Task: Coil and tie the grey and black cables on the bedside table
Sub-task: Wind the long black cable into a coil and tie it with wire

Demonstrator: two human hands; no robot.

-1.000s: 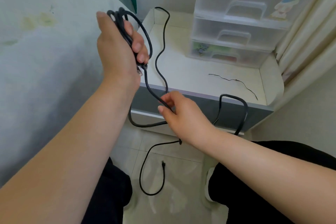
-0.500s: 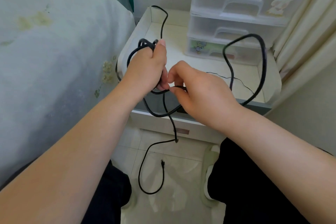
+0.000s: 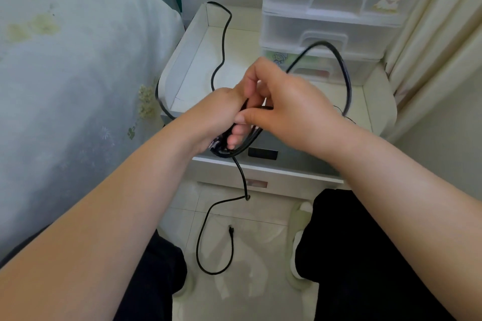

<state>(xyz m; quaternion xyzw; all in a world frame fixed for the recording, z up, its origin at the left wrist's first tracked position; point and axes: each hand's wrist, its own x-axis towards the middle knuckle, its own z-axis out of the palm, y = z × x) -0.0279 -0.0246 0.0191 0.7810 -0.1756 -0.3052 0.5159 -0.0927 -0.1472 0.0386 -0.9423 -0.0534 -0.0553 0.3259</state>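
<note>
My left hand [image 3: 219,117] grips a bundle of coiled black cable [image 3: 345,78] above the front edge of the white bedside table [image 3: 193,60]. My right hand [image 3: 289,107] pinches a strand right beside it, and a wide loop arcs up to the right of that hand. One length runs back across the table top, and the tail hangs down to the floor with its plug end [image 3: 230,230] lying loose. A thin black tie wire [image 3: 348,117] shows just past my right wrist. No grey cable is visible.
A stack of clear plastic drawers [image 3: 328,15] stands at the back right of the table. A bed with a floral cover [image 3: 73,81] lies on the left and a cream curtain [image 3: 433,41] hangs on the right. My knees and slippers sit over the tiled floor [image 3: 221,216].
My left hand dropped from high on the left to meet my right hand over the table's front edge. My right hand lifted a new loop up to the bundle.
</note>
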